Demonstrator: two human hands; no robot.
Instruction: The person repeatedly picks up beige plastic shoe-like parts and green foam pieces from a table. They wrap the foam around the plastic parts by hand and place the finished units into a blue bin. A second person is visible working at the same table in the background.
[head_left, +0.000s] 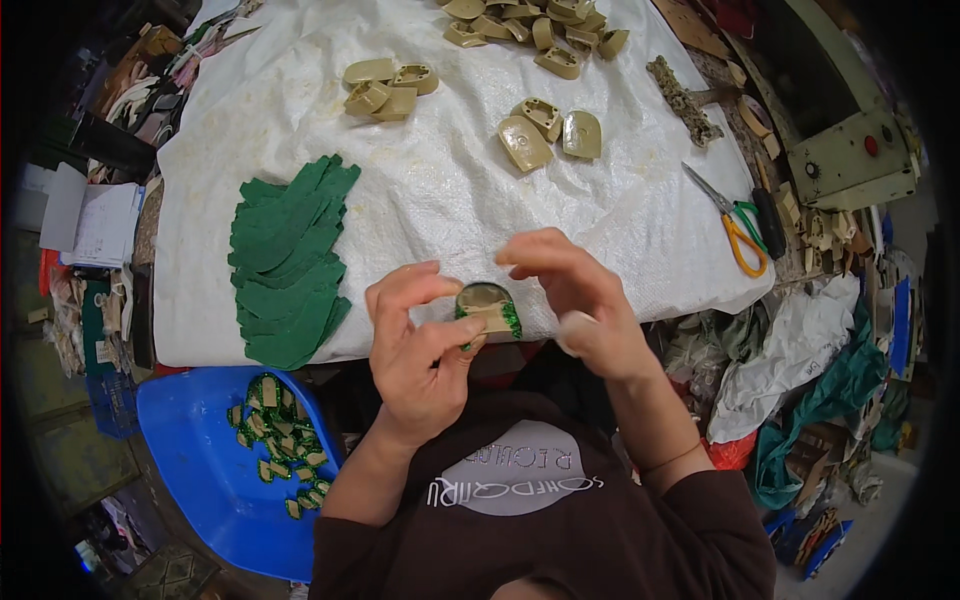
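Note:
Near the front edge of the table, my left hand [425,350] pinches a small shoe heel [489,310] between thumb and fingers. The heel has a beige face and a glittery green covering around its curved side. To its right, my right hand [585,300] hovers apart from it, fingers bent and spread, the thumb smeared by motion; nothing shows in it. Left of my hands lies a stack of dark green strips [290,265] with jagged edges. Bare beige heels [525,143] sit farther back, with another small group [385,90] to their left.
A white woven sheet [430,190] covers the table. More beige heels [540,25] are piled at the far edge. Scissors [735,225] with orange and green handles lie at right. A blue basin [190,480] at lower left holds several green-covered heels. A grey-green machine [850,160] stands right.

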